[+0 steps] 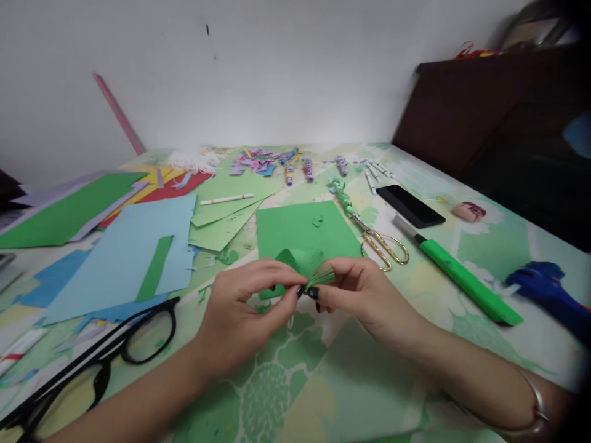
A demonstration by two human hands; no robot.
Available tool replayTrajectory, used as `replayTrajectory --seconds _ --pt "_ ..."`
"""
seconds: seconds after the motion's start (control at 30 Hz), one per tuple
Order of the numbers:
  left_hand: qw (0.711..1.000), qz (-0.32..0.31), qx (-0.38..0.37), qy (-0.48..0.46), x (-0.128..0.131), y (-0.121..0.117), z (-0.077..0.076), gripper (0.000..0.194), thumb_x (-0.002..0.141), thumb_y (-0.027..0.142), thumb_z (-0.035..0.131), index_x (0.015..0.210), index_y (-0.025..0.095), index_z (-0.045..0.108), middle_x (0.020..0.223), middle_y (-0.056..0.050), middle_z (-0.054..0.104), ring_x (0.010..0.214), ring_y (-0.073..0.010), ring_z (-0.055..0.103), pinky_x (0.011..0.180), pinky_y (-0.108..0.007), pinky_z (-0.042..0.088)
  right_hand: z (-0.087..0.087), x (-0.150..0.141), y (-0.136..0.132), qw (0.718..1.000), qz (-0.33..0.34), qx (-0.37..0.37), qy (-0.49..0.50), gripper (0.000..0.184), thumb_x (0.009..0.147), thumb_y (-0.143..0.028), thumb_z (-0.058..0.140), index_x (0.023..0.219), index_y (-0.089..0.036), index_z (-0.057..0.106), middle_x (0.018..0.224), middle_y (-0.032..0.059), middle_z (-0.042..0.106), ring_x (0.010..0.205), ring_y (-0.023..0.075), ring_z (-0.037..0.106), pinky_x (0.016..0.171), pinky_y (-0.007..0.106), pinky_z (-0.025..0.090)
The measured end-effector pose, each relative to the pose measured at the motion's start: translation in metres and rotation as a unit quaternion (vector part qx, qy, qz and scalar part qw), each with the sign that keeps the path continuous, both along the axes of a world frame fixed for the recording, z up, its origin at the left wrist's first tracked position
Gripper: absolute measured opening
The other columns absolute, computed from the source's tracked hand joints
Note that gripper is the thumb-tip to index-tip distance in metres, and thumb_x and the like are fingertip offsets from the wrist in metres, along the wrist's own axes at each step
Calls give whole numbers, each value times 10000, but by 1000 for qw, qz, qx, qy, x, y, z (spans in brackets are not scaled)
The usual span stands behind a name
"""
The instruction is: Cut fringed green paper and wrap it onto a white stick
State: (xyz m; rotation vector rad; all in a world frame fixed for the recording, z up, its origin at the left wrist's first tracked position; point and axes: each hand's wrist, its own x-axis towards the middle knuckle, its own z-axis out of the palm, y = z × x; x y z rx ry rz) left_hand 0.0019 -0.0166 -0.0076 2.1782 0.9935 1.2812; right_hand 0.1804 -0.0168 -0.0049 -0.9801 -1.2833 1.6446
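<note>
Fringed paper (305,263) is over the green sheet's (300,224) near edge, above the patterned surface (369,381), pinched by the left hand (253,298) and the right hand (357,288), fingertips closed tight on it. Left of that sheet lies a blue sheet (124,246); to its right, a cutter (466,280), phone (410,205) and scissors (385,246).

Beyond the fingers (285,306), partly beneath them: paper square (300,229). Beyond, right: scissors (382,244); farther right, smartphone (410,205) and utility knife (466,278); far right, probably a glue gun (547,286). Left: paper strip (156,269) on sheet (120,255). Left, nearer: eyeglasses (113,358).
</note>
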Motion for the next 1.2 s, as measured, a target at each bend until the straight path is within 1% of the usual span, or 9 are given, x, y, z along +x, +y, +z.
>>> replayTrajectory --seconds 0.2,0.4,0.53,0.67,0.87,0.97,1.07,1.13,1.2 --pt "997 -16 71 12 0 -1 4 133 759 59 611 802 158 688 737 -33 703 676 -130 647 636 -249 526 0 0 1 1000 6 11 18 49 652 -84 643 621 -119 628 521 -26 581 498 57 508 472 154 396" --pt "989 -20 141 34 0 -1 5 138 750 42 610 819 147 666 743 -58 690 670 -142 634 618 -258 523 -4 3 2 999 26 6 25 51 651 -66 651 651 -117 649 545 -18 608 503 58 529 479 150 406" --pt "989 -10 138 45 1 -2 4 115 748 57 613 797 153 654 720 -60 679 668 -154 620 618 -280 517 -5 4 3 999 40 5 21 32 670 -84 664 681 -113 669 558 -17 605 512 57 527 496 154 414" --pt "991 0 124 59 1 -2 2 93 761 89 599 768 172 638 698 -45 667 658 -155 610 612 -291 505 -6 4 3 999 46 -7 24 45 659 -98 708 687 -115 677 580 -8 625 527 59 536 507 152 424" --pt "994 5 92 54 2 0 1 115 754 81 588 740 191 618 676 -17 653 641 -132 598 595 -266 496 -7 4 3 999 38 -21 24 85 627 -76 739 663 -129 683 555 -22 626 506 52 534 486 138 418" --pt "995 0 85 48 1 -1 2 127 764 80 568 760 199 612 689 -17 652 654 -135 603 604 -268 505 -6 4 3 999 34 -22 14 75 636 -83 732 669 -132 685 553 -20 626 498 54 532 473 140 415" --pt "993 1 112 47 -1 -4 1 132 754 81 564 828 178 614 750 -53 657 724 -161 611 650 -298 520 -7 5 3 999 30 -14 14 59 657 -94 715 664 -136 674 566 -16 631 508 59 540 487 148 429" --pt "987 0 146 64 -2 -5 -1 146 744 97 583 872 160 616 800 -80 657 759 -182 605 667 -324 521 -7 6 3 999 30 -7 16 53 664 -101 707 670 -139 670 570 -18 627 515 59 538 494 149 431" --pt "978 -1 190 85 -2 -4 -4 143 744 109 611 881 149 616 818 -92 654 747 -188 598 651 -337 513 -8 6 4 999 33 -1 13 55 662 -100 700 685 -142 672 580 -19 625 527 62 539 503 151 433"
